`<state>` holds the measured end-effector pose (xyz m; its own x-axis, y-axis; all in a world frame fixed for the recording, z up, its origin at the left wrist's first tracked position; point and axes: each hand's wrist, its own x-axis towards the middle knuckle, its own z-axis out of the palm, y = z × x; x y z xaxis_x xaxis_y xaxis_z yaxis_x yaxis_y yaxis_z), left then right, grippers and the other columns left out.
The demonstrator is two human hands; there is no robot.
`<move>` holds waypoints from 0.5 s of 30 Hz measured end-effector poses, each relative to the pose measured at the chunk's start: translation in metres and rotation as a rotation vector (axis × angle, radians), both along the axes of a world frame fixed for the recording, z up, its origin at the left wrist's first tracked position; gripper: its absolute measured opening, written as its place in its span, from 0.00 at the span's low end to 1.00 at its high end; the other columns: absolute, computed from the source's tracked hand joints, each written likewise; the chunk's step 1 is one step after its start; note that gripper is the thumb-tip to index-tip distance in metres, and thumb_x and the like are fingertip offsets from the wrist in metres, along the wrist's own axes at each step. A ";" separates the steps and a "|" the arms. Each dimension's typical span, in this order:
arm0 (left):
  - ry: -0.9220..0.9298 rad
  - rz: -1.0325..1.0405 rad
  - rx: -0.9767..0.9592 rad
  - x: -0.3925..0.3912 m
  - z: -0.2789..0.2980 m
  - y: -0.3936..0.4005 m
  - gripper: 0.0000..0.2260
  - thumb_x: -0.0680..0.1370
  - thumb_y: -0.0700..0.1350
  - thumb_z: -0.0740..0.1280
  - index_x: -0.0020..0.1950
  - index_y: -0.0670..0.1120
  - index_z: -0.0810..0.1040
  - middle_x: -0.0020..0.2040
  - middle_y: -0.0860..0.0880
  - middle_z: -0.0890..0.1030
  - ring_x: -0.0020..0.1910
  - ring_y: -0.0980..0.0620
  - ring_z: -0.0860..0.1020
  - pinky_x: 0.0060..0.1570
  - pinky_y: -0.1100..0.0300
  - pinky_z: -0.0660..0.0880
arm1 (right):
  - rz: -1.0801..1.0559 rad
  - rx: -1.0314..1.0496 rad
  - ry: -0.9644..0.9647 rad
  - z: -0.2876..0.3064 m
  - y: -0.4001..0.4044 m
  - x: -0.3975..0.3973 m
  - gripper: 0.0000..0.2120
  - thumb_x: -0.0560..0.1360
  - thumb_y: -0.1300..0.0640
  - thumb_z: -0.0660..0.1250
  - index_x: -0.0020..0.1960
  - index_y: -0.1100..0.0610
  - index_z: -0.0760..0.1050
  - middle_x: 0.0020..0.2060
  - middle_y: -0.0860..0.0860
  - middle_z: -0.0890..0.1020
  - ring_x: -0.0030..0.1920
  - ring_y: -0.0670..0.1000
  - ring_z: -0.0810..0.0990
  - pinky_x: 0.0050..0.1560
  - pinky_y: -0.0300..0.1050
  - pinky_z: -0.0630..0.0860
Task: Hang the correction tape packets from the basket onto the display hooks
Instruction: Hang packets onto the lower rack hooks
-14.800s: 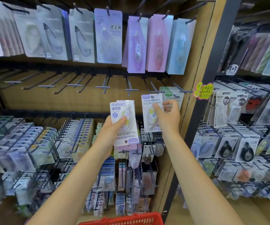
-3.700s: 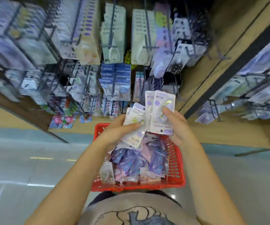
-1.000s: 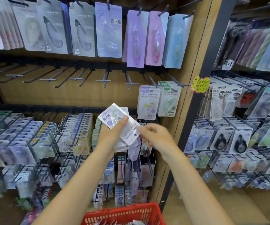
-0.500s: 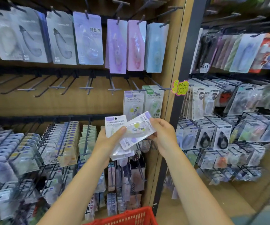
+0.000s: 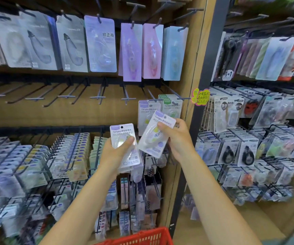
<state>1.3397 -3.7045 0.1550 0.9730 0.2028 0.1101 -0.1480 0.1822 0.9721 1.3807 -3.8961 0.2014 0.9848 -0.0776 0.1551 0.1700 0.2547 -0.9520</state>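
- A clear blister correction tape packet with a purple header (image 5: 156,134), tilted, is pinched by the right hand (image 5: 177,138), thumb on its front, in front of the wooden display panel (image 5: 57,114).
- The left hand (image 5: 115,154) grips a small upright stack of matching purple-topped packets (image 5: 126,147), thumb across the top one.
- Just behind the tilted packet hang purple-headed packets (image 5: 147,110) and green-headed packets (image 5: 171,105) on the row's rightmost hooks.
- The bare black metal hooks (image 5: 98,96) fill the rest of that row to the left.
- Larger pastel carded packs (image 5: 132,52) hang above.
- The red plastic basket (image 5: 142,237) sits at the bottom edge.
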 end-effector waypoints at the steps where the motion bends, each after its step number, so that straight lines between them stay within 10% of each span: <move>1: 0.015 0.017 -0.010 0.000 0.001 0.004 0.22 0.72 0.54 0.78 0.63 0.47 0.81 0.55 0.43 0.87 0.50 0.42 0.87 0.48 0.43 0.84 | -0.004 -0.015 -0.010 0.003 0.001 0.002 0.24 0.72 0.61 0.78 0.63 0.56 0.70 0.55 0.54 0.84 0.54 0.55 0.85 0.56 0.58 0.82; 5: 0.030 0.066 0.029 -0.001 0.007 0.012 0.21 0.74 0.54 0.78 0.64 0.50 0.80 0.56 0.46 0.86 0.52 0.44 0.87 0.54 0.39 0.83 | -0.016 -0.148 -0.069 0.015 0.011 0.006 0.20 0.75 0.54 0.76 0.62 0.50 0.71 0.44 0.43 0.86 0.42 0.47 0.84 0.33 0.43 0.75; 15: 0.054 0.050 0.087 0.000 0.012 0.013 0.29 0.68 0.65 0.73 0.65 0.54 0.78 0.59 0.50 0.85 0.55 0.47 0.85 0.58 0.40 0.82 | -0.033 -0.180 -0.111 0.024 0.024 0.023 0.21 0.76 0.58 0.74 0.66 0.55 0.72 0.48 0.44 0.82 0.34 0.37 0.83 0.28 0.32 0.74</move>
